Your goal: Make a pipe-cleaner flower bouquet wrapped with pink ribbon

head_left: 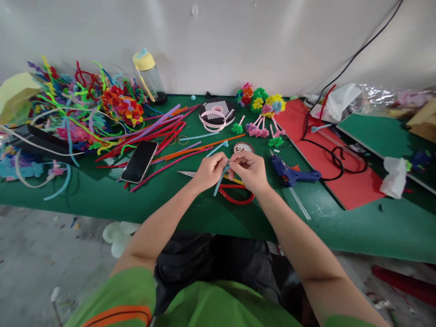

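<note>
Between my fingertips is a light blue pipe cleaner point(217, 187), its tail hanging down to the lower left. My left hand point(213, 170) pinches it from one side, and my right hand point(250, 170) closes on it from the other; the part between the fingers is mostly hidden. Red-handled scissors point(238, 200) lie on the table under my hands, their blades pointing left. Just beyond my fingers sits a small round tin point(244, 147). Another light blue pipe cleaner point(218, 147) with a curled end lies behind my left hand.
Loose pipe cleaners point(163, 136) and a phone point(139, 161) lie left, before a colourful heap point(85, 109) and a bottle point(150, 77). A ribbon spool point(217, 113) and fuzzy flowers point(260, 102) stand behind. At right, a blue glue gun point(293, 172) trails its cord across a red board point(327, 154).
</note>
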Available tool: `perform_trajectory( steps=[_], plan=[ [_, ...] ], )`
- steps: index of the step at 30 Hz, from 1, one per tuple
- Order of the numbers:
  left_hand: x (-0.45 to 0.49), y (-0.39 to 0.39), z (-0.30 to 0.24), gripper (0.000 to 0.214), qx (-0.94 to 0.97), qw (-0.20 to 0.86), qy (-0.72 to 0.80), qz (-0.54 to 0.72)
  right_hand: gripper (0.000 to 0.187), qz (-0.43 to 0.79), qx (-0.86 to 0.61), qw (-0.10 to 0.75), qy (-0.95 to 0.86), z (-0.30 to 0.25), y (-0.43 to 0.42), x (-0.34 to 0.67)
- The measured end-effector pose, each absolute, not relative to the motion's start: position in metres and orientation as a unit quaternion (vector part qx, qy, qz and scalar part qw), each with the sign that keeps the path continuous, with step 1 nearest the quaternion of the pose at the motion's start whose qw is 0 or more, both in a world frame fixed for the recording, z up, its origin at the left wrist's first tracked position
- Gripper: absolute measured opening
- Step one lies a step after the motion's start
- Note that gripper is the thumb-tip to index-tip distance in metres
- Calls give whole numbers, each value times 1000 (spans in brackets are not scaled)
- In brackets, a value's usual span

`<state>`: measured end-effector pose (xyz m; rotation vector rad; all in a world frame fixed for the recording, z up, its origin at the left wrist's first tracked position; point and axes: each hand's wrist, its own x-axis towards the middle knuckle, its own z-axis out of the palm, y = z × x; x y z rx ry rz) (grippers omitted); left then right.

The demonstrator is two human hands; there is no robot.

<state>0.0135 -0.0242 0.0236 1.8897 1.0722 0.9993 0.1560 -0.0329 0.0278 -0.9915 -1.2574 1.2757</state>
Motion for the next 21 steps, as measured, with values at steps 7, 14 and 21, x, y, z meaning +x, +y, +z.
perform_trajectory(
  steps=[7,14,21],
  plan=[
    [13,-23,23,32,717,371,424,411,17,516,-411,522,-541,25,-32,154],
    [13,-24,24,36,710,397,421,402,16,523,-404,519,-541,28,-33,156],
    [12,-23,24,39,700,430,410,397,22,555,-386,501,-541,28,-32,158]
  ],
)
